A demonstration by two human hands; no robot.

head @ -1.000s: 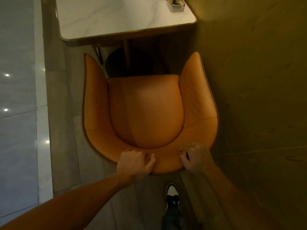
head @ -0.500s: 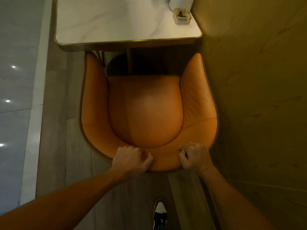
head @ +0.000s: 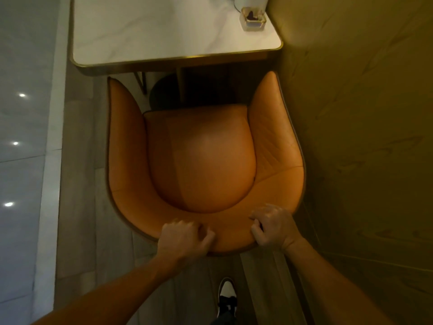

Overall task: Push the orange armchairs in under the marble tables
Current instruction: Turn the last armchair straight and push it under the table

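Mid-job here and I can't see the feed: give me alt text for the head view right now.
Both hands, left hand and right hand, grip the back rim of an orange armchair facing a marble table. The armrest tips sit at the table's near edge; the seat is still outside it. A wall runs close along the right.

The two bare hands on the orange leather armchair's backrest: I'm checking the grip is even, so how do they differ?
The left hand sits nearer the middle of the orange leather armchair's curved backrest; the right hand sits further round towards the wall-side corner. The left hand lies lower in the view, the right hand a little further forward. The left thumb points inward along the rim; the right thumb hooks behind it. Both are curled over the top edge, gripping it.
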